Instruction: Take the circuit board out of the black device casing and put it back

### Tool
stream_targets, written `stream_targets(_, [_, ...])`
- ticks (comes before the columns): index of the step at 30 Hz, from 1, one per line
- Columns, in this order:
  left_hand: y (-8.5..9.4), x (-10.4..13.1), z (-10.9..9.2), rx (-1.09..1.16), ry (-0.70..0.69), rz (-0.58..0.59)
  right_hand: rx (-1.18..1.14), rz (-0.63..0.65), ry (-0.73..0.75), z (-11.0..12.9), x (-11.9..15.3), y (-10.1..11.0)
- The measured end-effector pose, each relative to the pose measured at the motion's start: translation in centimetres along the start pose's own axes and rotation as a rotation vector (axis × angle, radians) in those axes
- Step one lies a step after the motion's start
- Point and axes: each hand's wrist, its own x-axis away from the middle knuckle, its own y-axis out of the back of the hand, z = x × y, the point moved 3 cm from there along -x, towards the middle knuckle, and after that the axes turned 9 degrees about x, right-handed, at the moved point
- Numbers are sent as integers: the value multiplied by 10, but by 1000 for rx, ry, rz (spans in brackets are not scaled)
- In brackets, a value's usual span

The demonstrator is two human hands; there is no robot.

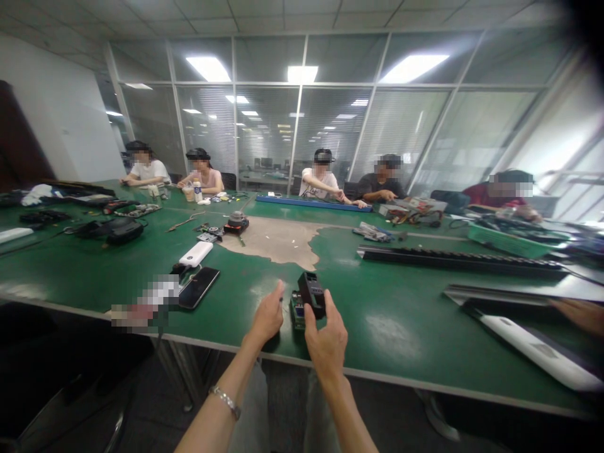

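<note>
My right hand grips a black plastic casing between thumb and fingers, tilted above the green tabletop. Beside and partly behind the casing is a small green circuit board assembly, near my right thumb; whether the two touch cannot be made out. My left hand is just left of the board, at the table's near edge. Its fingers point up and are held close together, and a small dark thing shows at the fingertips, too small to name. A bracelet is on my left wrist.
Left of my hands lie a black phone and a white power bank. Ahead is a bare brown patch with a motor-like part. Long black rails and a white device lie right. Several people sit across the table.
</note>
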Motion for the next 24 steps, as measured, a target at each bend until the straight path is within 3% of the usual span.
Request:
stream_targets(4, [1,-1,0,1,-4,2,30,-32,-68,-26,2,4])
stream_targets(10, [2,-1,-3,-8,11,16,90,2,-74,-54,19,-9])
stream_targets(24, [3,1,-7,-20,-3,19,147,28,45,-62,22,-16])
